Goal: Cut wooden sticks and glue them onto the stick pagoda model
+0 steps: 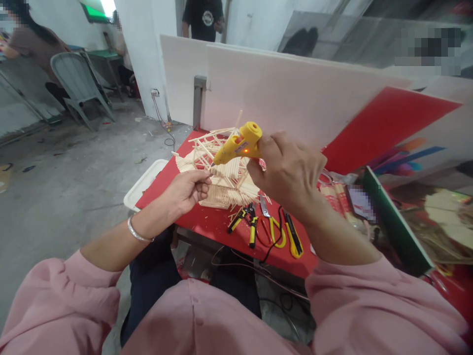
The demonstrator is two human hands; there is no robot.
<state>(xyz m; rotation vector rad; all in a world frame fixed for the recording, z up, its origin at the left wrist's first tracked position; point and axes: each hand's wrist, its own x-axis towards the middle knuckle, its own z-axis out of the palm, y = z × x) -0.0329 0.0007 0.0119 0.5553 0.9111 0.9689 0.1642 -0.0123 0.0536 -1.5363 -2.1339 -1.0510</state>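
Note:
My right hand is wrapped round the handle of a yellow glue gun, its small light glowing orange. The nozzle points down and left, close to the fingertips of my left hand. Those left fingers are pinched together; what they hold, if anything, is too small to make out. Just behind both hands lies a pile of thin wooden sticks, some joined into flat panels and an open lattice. Part of the pile is hidden by the hands and the glue gun.
On the red table lie black-and-yellow pliers, scissors and a yellow utility knife. White boards stand behind. A green-sided box is at right, a white stool at left. Cables hang below. Other people are in the background.

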